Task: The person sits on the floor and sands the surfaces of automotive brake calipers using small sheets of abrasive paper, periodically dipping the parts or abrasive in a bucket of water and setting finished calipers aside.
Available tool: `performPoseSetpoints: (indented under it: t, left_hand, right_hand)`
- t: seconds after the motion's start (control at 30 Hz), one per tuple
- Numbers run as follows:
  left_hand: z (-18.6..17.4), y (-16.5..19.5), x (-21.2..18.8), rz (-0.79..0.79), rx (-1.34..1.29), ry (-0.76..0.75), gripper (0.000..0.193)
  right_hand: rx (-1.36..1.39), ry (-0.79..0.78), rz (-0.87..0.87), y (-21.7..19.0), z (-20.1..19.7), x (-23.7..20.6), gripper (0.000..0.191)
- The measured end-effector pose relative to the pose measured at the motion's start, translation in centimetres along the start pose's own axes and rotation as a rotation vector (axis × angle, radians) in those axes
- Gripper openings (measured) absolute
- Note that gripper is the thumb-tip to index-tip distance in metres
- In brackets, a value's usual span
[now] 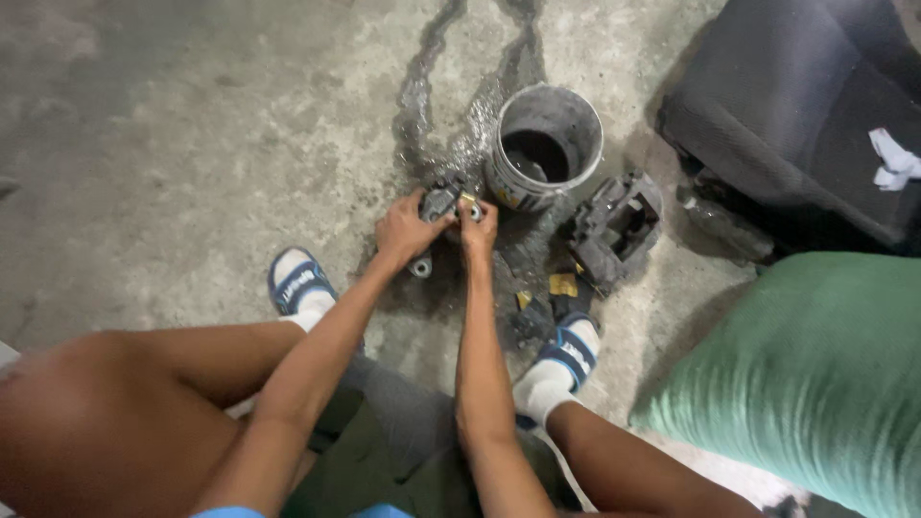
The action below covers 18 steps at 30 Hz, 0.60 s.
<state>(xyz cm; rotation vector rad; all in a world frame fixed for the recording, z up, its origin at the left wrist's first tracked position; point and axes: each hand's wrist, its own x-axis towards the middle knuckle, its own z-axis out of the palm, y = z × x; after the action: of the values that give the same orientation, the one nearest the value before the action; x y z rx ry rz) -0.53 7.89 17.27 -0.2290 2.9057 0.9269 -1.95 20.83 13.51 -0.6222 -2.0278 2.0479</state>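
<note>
My left hand [405, 228] and my right hand [479, 228] are both closed around a dark, greasy metal part [440, 200], held low over the wet concrete floor. A lug of the part [420, 266] hangs below my left hand. A small yellowish piece [468, 199] shows at my right fingertips. What my right fingers grip exactly is hidden.
A dirty plastic bucket [547, 146] with dark liquid stands just beyond my hands. A second greasy metal casting [617, 228] lies to its right, with small yellow pieces [562, 284] near my right foot. A black seat cushion [806, 105] and a green sack [815, 374] fill the right side.
</note>
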Motion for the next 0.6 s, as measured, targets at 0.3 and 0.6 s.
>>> performPoseSetpoints:
  t: [0.3,0.6]
  left_hand:
    - [-2.0,0.8,-0.5,-0.009,-0.061,-0.04,0.082]
    - [-2.0,-1.4,1.9,0.129,-0.034,0.056,0.084]
  right_hand:
    - [-0.222,0.081,0.051,-0.4,0.2,0.4,0.048]
    - [-0.421,0.21,-0.16,-0.7,2.6,1.2,0.048]
